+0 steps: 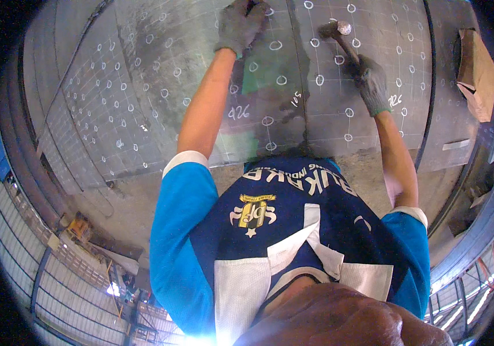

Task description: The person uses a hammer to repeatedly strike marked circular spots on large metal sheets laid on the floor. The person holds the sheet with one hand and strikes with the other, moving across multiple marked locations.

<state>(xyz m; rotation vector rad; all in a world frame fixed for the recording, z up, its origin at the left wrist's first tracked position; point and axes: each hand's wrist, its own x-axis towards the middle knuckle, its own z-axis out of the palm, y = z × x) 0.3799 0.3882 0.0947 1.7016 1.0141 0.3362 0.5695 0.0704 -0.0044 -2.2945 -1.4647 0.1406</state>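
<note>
A hammer point(347, 48) is gripped by its handle in my gloved right hand point(372, 85), its head over the dark steel plate point(327, 109) in front of me. The striking face of the hammer looks worn and shiny. My gloved left hand point(242, 27) is further away at the top edge of the view, low over the plate, with its fingers curled together. What those fingers pinch, if anything, is hidden. Rows of white chalk circles, thin grid lines and chalk marks cover the plate around both hands.
A brown cardboard box point(477, 78) lies at the right, past a dark gap beside the plate. Near it is a pale strip point(455, 145). A thin dark cable point(72, 72) crosses the far left of the plates. A dark seam point(300, 63) runs between my hands.
</note>
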